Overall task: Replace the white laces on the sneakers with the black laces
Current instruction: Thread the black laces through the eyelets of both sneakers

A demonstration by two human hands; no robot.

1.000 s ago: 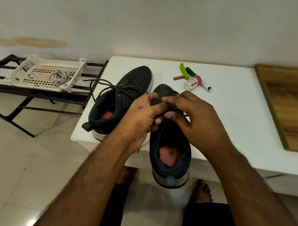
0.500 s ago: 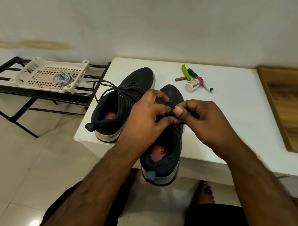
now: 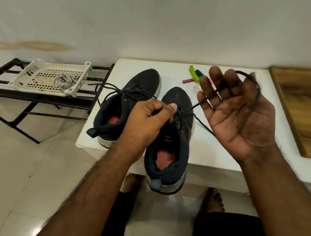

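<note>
— While we looked down at the near sneaker [image 3: 169, 143], whose heel hung over the tabletop [image 3: 232, 113] edge, what did our left hand [image 3: 147, 121] do?
— We curled its fingers [image 3: 159, 110] around the black lace [image 3: 199, 104] at that sneaker's tongue, thumb pressed on top.
— And our right hand [image 3: 239, 114]?
— To the right of the sneaker we held it palm up, its fingers [image 3: 214, 81] spread and fairly straight, with the lace looped loosely across them; the blur hid any pinch.
— The other sneaker [image 3: 129, 104]?
— Just left of the near sneaker, laced in black.
— The white laces [image 3: 64, 80]?
— Far left of it, heaped in a white basket [image 3: 31, 82] on a black rack [image 3: 0, 93].
</note>
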